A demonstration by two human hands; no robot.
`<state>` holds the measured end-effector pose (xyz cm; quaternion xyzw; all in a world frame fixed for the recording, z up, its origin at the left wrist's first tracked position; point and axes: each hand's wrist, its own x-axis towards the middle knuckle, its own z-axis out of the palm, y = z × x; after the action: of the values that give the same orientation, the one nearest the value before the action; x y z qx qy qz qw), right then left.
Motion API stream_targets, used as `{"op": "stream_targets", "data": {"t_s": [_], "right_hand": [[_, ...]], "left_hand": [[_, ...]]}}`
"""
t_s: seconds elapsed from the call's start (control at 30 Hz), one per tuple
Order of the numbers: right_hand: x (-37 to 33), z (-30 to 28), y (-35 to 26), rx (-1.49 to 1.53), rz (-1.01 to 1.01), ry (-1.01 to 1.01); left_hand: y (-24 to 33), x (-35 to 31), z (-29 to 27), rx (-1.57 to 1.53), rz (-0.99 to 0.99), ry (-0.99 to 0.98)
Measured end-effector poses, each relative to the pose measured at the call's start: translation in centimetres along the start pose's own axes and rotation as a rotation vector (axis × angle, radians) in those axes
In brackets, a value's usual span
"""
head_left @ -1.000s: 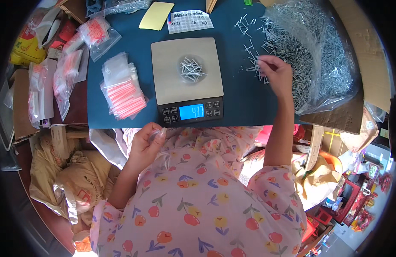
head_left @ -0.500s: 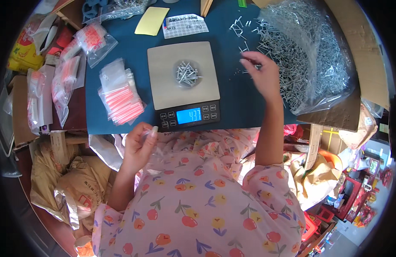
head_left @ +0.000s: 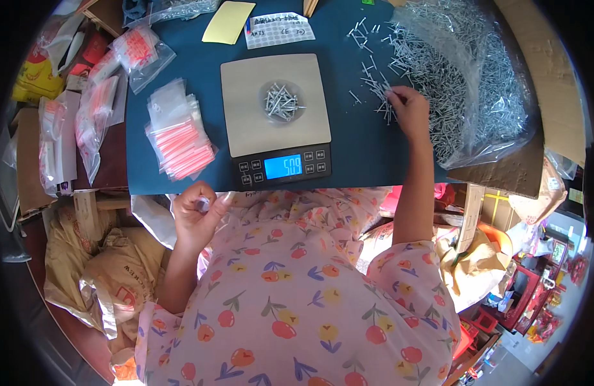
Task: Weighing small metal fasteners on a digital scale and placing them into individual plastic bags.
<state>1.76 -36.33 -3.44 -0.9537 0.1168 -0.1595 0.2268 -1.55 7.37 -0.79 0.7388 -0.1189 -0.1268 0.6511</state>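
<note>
A: Right hand point(head_left: 413, 117), position and state?

B: Right side of the counter point(head_left: 348, 157), at the loose screws point(head_left: 374, 82) beside the heap point(head_left: 432, 90). Fingers narrow, tips at the screws; cannot tell whether one is pinched. Earlier frame: hand further left, covering most of that scatter. Now the loose screws show, a single one lying apart on their left.

A: Left hand point(head_left: 195, 220)?

B: One, at the counter's near edge, just left of the scale point(head_left: 276, 138). Fingers curled; cannot tell whether they hold anything. Set slightly further left than before.

A: Scale, with contents?

B: Near edge, about mid-length. Carries one round dish point(head_left: 301, 112), screws point(head_left: 281, 101) piled inside. Display point(head_left: 283, 166) lit blue; its figure is higher than in the earlier frame.

A: Remaining stock?

B: Left side of the counter: one stack of small bags point(head_left: 181, 145), clear with pink bands, place unchanged. Toward the far edge: yellow paper point(head_left: 228, 22), one; dotted sheet point(head_left: 281, 33), one, to its right. Far right corner: the heap, partly under a clear bag point(head_left: 503, 128), both as before.
</note>
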Motion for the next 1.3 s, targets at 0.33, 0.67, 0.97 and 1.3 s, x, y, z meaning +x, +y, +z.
{"op": "stream_targets", "data": {"t_s": [0.33, 0.67, 0.97, 1.3], "right_hand": [[0.3, -1.5, -9.5, 0.341, -0.092, -0.168], [-0.5, 2.9, -17.3, 0.458, -0.287, -0.256], [-4.0, 2.0, -18.3, 1.222, 0.119, -0.756], [-12.5, 5.3, -21.8, 1.248, -0.073, -0.786]], "left_hand": [[-1.0, 0.5, 0.8, -0.023, 0.116, 0.049], [0.9, 1.0, 2.0, -0.061, 0.048, -0.042], [1.3, 2.2, 3.2, -0.12, 0.041, 0.057], [1.1, 1.2, 1.3, -0.268, 0.016, -0.099]]}}
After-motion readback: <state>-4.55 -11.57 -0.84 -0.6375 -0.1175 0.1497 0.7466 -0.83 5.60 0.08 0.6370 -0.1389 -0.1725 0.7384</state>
